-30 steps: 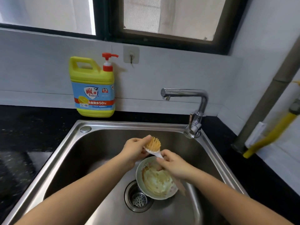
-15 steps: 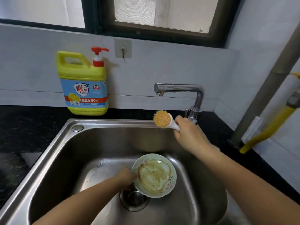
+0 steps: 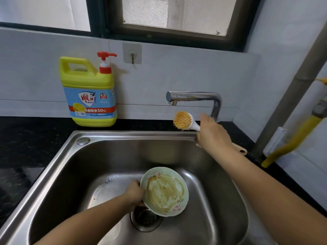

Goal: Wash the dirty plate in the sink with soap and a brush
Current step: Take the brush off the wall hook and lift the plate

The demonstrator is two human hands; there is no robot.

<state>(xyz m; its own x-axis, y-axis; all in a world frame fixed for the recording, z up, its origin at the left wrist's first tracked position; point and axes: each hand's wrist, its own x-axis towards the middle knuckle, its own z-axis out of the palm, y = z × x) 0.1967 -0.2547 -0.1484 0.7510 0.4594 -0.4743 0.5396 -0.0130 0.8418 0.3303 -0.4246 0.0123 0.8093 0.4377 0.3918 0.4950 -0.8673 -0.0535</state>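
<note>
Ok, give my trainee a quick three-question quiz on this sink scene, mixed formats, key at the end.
1. True or false: water is running from the tap.
2. Which hand grips the brush? A) left hand B) right hand
3. Fill in: the dirty plate is held tilted over the sink's ____.

Key: 1 false, no stream shows. 2 B; the left hand grips the plate's rim. 3 drain.
</note>
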